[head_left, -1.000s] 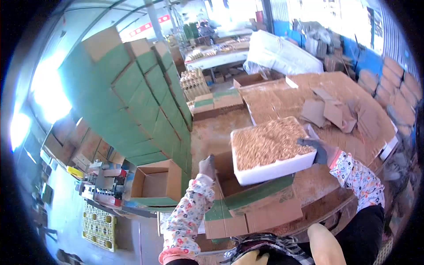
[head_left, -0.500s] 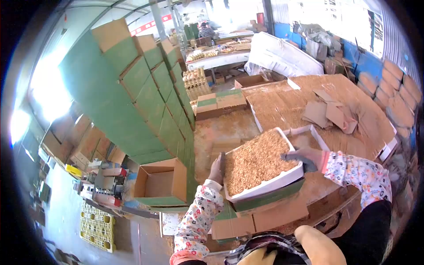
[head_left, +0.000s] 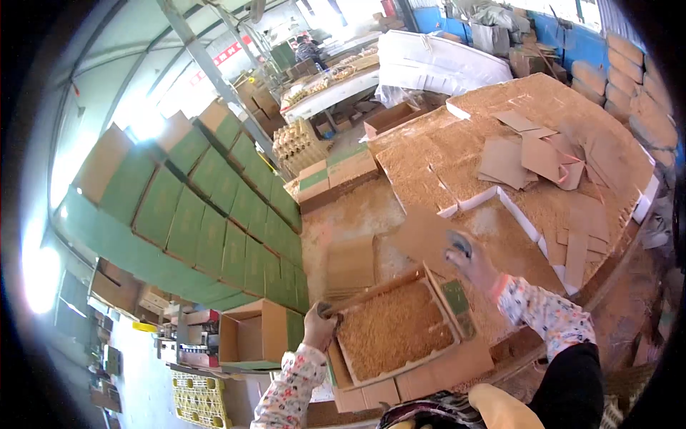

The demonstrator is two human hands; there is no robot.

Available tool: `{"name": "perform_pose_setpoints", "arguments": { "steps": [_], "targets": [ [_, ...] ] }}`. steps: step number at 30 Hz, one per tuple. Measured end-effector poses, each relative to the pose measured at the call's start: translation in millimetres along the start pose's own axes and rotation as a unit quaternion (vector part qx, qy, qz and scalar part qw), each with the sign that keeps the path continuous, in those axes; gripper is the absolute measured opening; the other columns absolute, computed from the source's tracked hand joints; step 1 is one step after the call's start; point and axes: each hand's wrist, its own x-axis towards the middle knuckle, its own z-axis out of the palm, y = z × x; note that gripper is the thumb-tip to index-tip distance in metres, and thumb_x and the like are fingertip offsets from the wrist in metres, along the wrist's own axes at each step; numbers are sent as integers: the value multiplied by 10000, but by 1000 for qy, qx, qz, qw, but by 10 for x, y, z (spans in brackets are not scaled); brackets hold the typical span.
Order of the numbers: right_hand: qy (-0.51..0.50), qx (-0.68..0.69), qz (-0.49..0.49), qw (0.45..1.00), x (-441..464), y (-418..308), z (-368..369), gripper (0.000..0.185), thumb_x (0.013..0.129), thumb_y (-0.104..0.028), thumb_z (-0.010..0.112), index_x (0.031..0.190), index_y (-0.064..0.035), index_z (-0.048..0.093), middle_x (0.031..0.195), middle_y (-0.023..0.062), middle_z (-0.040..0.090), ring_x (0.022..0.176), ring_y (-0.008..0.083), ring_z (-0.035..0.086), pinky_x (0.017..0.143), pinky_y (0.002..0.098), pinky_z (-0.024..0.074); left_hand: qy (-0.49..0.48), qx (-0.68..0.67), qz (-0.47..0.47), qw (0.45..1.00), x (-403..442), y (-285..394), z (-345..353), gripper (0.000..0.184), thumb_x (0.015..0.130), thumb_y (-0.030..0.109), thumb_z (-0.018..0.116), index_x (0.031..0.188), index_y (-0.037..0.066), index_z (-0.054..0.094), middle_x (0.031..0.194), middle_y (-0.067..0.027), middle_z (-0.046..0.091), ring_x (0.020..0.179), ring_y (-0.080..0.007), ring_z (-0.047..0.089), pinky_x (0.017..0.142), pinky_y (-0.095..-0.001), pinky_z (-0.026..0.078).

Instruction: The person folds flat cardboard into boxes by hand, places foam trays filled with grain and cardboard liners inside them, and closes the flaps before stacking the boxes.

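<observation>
A white tray (head_left: 348,355) filled with brown, sawdust-like loose material (head_left: 396,330) sits inside an open cardboard box (head_left: 457,304) in front of me. My left hand (head_left: 319,326) is closed at the box's left edge, its fingertips partly hidden. Above the far right side of the box, my right hand (head_left: 471,262) pinches a blurred brown cardboard sheet (head_left: 423,234). Just beyond the box, more flat cardboard (head_left: 350,263) lies on the work surface.
Green-and-brown boxes (head_left: 207,229) are stacked at left, beside an open carton (head_left: 250,336). Loose cardboard pieces (head_left: 525,154) lie on the brown-covered bed (head_left: 457,154) at right. A white foam frame (head_left: 525,223) borders part of it. Egg trays (head_left: 299,146) stand farther back.
The filled tray has gone down into the box and both hands have come off its sides. My left hand is now on the box edge; my right hand has picked up a cardboard sheet.
</observation>
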Motion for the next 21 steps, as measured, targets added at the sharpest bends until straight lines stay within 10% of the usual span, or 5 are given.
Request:
{"name": "perform_pose_setpoints", "arguments": {
  "steps": [2,7,10,16,21],
  "targets": [
    [-51,-144,108,982,438,632,-192,853,727,-352,682,1374,-23,233,1416,185,279,1265,330,349,1009,451,328,23,61,-33,997,-53,214,55,172,707,-63,602,863,-9,552,754,-62,606,698,-125,591,635,-261,495],
    [21,-454,103,885,701,2155,9,777,616,-440,728,1191,20,477,1153,206,536,1066,342,516,1019,433,268,47,25,-78,996,-19,196,109,225,702,-81,619,900,-5,543,811,-76,607,737,-144,601,687,-265,502],
    [-172,-409,144,884,859,1737,52,591,637,-411,704,1084,-42,588,992,197,616,953,333,579,899,429,390,26,2,-87,996,8,152,74,254,705,-72,640,932,-13,541,868,-81,607,795,-154,591,729,-269,493],
    [16,-341,-51,938,801,408,-100,308,810,-250,530,1062,-85,595,922,157,620,817,340,594,754,447,469,-10,83,-72,994,-66,267,60,302,766,-11,612,1052,-32,516,921,-96,598,853,-185,585,722,-301,502],
    [-217,-525,-350,745,-26,-1262,515,196,803,-152,531,980,-67,537,643,72,469,683,247,534,713,425,461,167,-354,-38,920,-90,430,-152,333,844,83,576,1144,-15,472,1096,-125,525,982,-202,531,830,-349,456]
  ]
}}
